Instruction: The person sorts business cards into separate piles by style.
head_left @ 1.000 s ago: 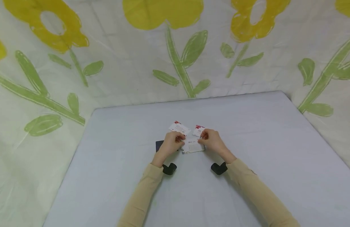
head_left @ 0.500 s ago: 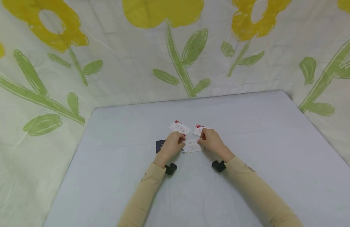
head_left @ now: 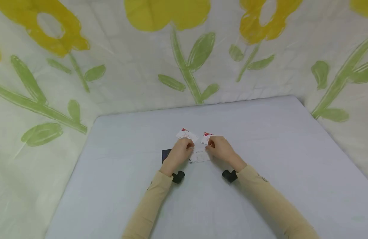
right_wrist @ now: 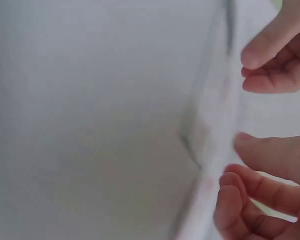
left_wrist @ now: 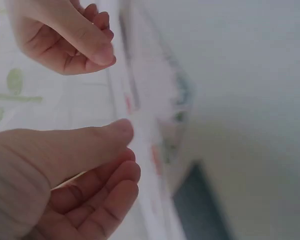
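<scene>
The small white rectangular paper cards with red floral corners (head_left: pixel 198 146) were held just above the middle of the pale grey-blue cloth-covered table (head_left: pixel 261 159), fanned between both hands: one card stuck out beyond the left hand (head_left: pixel 180 153), one beyond the right hand (head_left: pixel 220 149), and a third hung low between them, close to the cloth.

The likeliest mishap, as I judged it, was a card slipping free. The sheets were thin and smooth, gripped only at their edges, and the low middle card looked the least secure; any loosening of a thumb could have let it drop or slide askew. Too firm a squeeze could equally have bent or creased a corner.

In the left wrist view the left thumb lay against the card edge with the fingers curled beneath, pinching it. In the right wrist view the right thumb and fingertips closed likewise on the blurred white edge, so both hands were narrow and holding cards.

A flat dark blue-black rectangular card or case (head_left: pixel 166 154) lay on the table just beside the left hand, partly hidden by it. Black wrist-mounted cameras (head_left: pixel 178 176) sat at the cuffs of beige sleeves (head_left: pixel 261 196). Behind the table hung a white fabric backdrop printed with yellow flowers and green stems (head_left: pixel 184 49).
</scene>
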The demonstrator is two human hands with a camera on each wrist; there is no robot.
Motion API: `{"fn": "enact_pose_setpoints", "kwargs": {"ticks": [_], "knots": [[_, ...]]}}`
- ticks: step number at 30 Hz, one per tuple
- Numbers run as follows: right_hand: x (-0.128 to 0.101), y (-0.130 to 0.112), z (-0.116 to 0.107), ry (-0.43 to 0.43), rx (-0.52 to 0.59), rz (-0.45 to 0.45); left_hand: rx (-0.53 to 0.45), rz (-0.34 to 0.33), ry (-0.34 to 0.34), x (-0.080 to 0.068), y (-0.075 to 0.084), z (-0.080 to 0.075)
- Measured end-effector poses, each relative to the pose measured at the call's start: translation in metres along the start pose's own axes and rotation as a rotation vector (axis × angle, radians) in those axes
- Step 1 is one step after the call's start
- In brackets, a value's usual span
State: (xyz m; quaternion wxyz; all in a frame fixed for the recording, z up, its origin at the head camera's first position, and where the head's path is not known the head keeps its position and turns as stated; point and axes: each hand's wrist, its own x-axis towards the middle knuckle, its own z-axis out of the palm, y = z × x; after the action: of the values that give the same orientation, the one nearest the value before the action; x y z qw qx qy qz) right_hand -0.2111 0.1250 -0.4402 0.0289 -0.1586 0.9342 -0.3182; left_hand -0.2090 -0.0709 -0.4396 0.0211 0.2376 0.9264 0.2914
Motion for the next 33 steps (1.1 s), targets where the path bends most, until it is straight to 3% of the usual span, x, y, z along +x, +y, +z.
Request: {"fn": "enact_pose_setpoints", "kwargs": {"ticks": [6, 8, 13, 22, 28, 33], "knots": [[-0.001, 0.009, -0.027, 0.197, -0.034, -0.037, -0.044, 0.1, -0.03, 0.028, 0.013, -0.006], [0.0, 0.015, -0.033, 0.186, -0.072, -0.009, -0.032, 0.126, -0.067, 0.039, 0.015, -0.003], [0.002, 0.029, -0.032, 0.058, -0.172, 0.102, 0.096, 0.162, -0.147, 0.061, 0.018, 0.009], [0.002, 0.037, -0.016, 0.025, -0.211, 0.096, 0.257, 0.126, -0.204, 0.067, 0.012, 0.021], [0.003, 0.039, -0.017, 0.03, -0.203, 0.089, 0.243, 0.128, -0.183, 0.07, 0.013, 0.023], [0.004, 0.043, -0.017, 0.04, -0.158, 0.108, 0.167, 0.079, -0.137, 0.072, 0.014, 0.025]]}}
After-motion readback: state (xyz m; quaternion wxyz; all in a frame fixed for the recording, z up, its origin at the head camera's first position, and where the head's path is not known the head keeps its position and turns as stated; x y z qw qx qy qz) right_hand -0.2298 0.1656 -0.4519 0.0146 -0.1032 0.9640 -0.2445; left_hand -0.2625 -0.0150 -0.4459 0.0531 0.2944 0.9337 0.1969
